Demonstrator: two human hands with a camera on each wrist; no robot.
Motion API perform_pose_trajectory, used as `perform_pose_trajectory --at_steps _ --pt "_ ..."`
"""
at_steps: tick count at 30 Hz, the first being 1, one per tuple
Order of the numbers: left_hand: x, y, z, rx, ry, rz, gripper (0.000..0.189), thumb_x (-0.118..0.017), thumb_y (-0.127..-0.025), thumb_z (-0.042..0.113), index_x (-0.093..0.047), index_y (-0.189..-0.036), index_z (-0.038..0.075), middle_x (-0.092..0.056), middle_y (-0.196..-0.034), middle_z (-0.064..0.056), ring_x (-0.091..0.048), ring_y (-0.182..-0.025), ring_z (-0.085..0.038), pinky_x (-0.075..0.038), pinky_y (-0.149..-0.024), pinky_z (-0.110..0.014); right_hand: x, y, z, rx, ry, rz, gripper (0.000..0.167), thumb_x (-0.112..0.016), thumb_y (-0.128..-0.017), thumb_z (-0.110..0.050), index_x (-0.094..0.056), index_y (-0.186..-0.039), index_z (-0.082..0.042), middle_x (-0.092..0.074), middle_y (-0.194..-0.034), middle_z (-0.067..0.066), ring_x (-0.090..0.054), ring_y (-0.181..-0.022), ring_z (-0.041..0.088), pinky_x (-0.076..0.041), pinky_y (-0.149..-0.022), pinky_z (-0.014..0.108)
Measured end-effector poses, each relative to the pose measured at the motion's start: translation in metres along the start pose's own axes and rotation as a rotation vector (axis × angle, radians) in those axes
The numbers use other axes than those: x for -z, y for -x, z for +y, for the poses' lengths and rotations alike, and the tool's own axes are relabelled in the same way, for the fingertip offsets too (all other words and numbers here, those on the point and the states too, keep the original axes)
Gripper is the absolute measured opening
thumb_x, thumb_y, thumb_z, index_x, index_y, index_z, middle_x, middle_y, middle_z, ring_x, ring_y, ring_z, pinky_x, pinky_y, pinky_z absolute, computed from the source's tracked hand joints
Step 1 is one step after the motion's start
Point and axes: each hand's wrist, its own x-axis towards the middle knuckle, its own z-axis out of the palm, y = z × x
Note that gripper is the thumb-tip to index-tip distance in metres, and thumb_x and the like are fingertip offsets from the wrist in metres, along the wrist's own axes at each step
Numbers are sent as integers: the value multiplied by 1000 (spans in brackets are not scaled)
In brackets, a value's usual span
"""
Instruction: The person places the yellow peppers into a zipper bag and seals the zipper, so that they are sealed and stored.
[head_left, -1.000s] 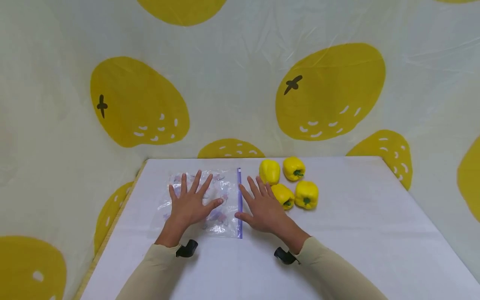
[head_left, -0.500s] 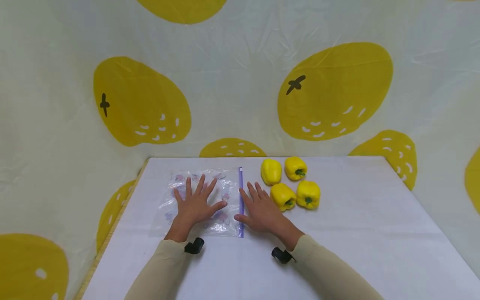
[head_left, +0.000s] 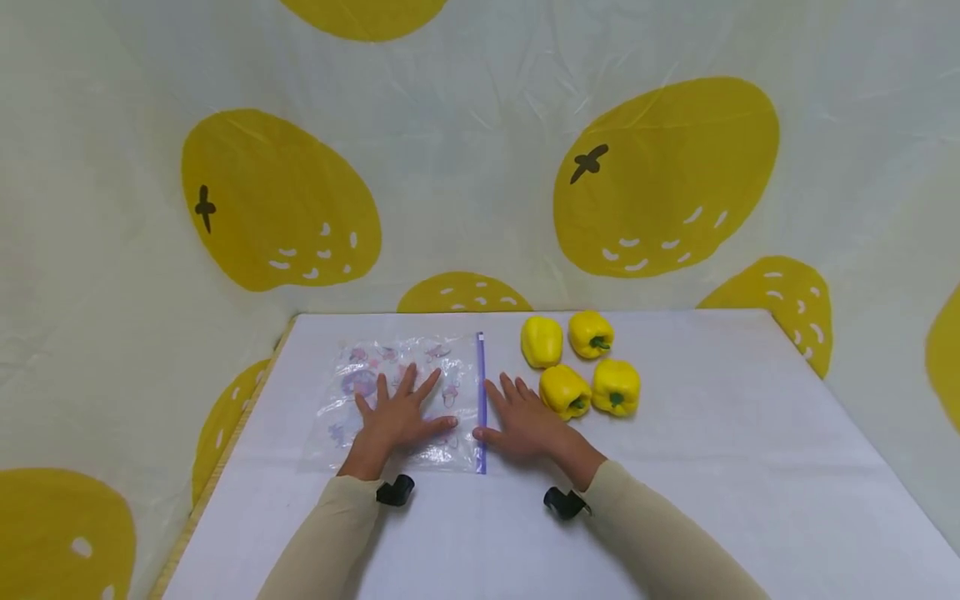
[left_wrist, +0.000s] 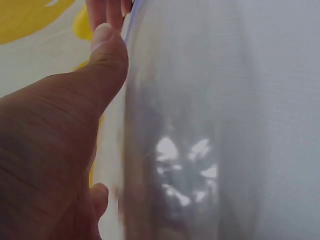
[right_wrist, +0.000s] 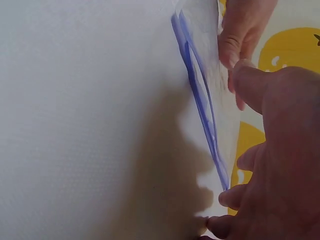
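A clear plastic zip bag with faint pink and purple prints lies flat on the table, its purple zip edge facing right. Over the bag my left hand is spread with straight fingers; whether it presses on the plastic I cannot tell. My right hand is stretched out just right of the zip edge, thumb tip close to it, holding nothing. In the right wrist view the purple zip strip shows two lines with a gap between them. Several yellow bell peppers sit together beyond my right hand, the nearest close to its fingers.
A white cloth covers the table. Behind it hangs a pale curtain with big yellow fruit prints. The table's wooden left edge shows. A black wrist camera sits at my left cuff, another at the right.
My left hand has slid slightly right and toward me over the bag. My right hand has drawn back a little from the peppers. Bag and peppers stay in place.
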Motion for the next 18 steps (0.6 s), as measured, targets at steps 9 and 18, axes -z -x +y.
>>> perform_pose_trajectory --at_steps 9,18 --pt "-2 -5 1 -4 -1 -26 90 -66 -86 73 -31 -163 42 -11 -178 -9 1 -156 -63 -1 -113 -89 4 -1 4 33 -28 1 87 -54 -101 -60 -21 -168 -15 -14 -176 19 -13 -163 45 -14 -132 61" --pt "-4 -7 -1 6 5 -58 92 -69 -86 70 -31 -163 40 -9 -178 -11 3 -155 -63 0 -111 -90 2 -3 7 37 -63 -30 75 -51 -105 -52 -27 -166 -17 -13 -176 16 -9 -164 42 -12 -132 61"
